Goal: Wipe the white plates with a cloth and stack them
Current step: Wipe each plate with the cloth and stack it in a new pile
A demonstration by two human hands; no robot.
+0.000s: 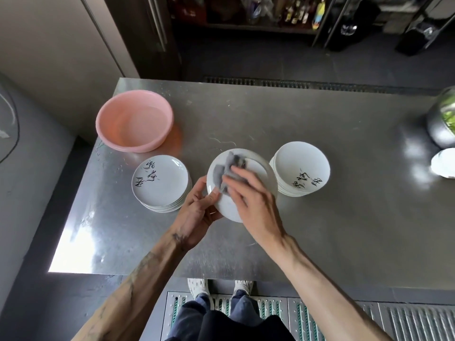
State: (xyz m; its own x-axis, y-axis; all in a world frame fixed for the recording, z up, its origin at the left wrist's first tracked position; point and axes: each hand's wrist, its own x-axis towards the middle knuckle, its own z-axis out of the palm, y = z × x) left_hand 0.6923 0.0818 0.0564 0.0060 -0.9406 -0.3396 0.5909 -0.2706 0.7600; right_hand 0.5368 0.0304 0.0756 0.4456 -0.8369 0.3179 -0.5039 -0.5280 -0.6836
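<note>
While the left hand (pixel 197 212) grips the near-left rim of a round white ceramic plate (pixel 227 205), thumb curled over its face, the right hand (pixel 256 200) presses a crumpled grey cloth (pixel 230 168) onto that face with fairly straight fingers laid close together. The plate is tilted, raised over the middle of the brushed stainless-steel bench (pixel 344 217), between a left stack of white plates with black brush lettering (pixel 161 183) and a right stack of like plates (pixel 301 168). A round pink plastic basin (pixel 162 129) sits near the bench's far left corner, and a shiny metal bowl (pixel 440 126) stands at its right edge.
</note>
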